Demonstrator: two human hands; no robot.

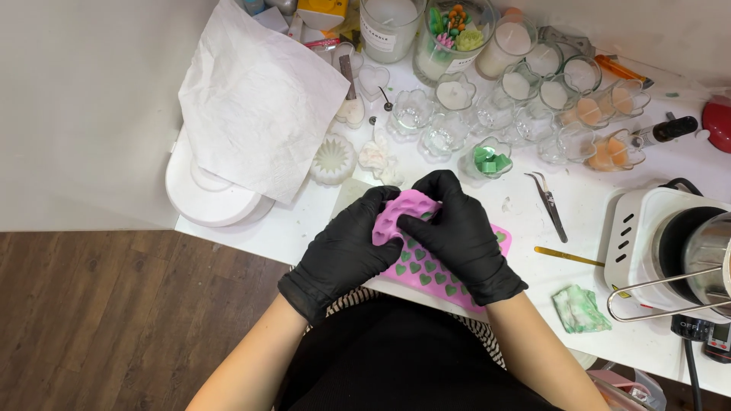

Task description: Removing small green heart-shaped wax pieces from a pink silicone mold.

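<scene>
We bend pink silicone mould (449, 278) at surface's near edge: soft, floppy, light. Left hand (346, 247), right hand (457, 232) fingers pinch its curled far end.

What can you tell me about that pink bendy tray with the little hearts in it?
The pink heart mold looks like soft silicone, a flat tray with rows of small heart pockets filled with green wax. It lies on the white table at its front edge. Its far end is curled up and bent over, showing bumpy pocket backs. The left hand and right hand, both in black gloves, grip that bent end.
</scene>
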